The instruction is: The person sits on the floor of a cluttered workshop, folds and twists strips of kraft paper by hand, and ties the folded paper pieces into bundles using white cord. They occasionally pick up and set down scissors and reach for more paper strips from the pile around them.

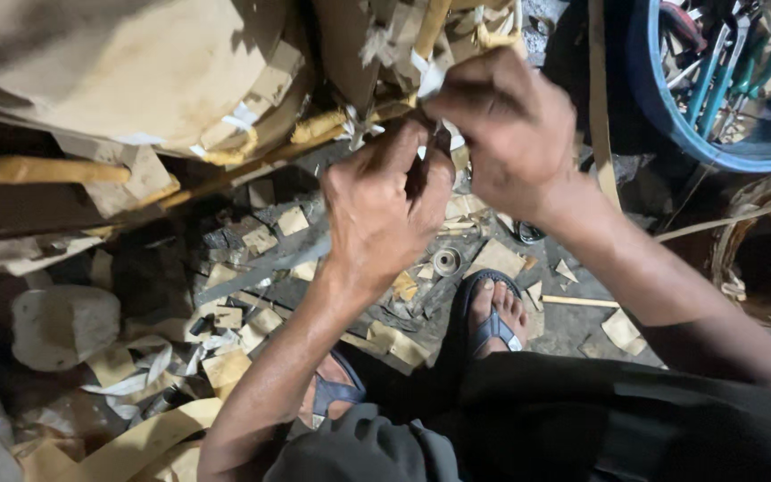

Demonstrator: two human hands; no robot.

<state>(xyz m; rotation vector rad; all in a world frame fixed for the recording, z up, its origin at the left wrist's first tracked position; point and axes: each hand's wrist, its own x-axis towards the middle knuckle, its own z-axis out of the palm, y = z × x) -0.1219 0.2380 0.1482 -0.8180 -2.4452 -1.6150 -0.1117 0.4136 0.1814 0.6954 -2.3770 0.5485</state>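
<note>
Hands [443,161] together at cardboard edge [350,125], grip apparently closed, scraps [252,236] below.

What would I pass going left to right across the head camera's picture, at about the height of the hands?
Large tan cardboard piece → left hand → right hand → upright tan strip → blue tub of tools.

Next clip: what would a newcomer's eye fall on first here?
The two hands meet at the centre, the left hand and right hand pinching the edge of a tan, tape-patched cardboard piece at upper left. Below them the floor is littered with cardboard scraps around a sandalled foot. A blue tub of tools sits at upper right.
</note>
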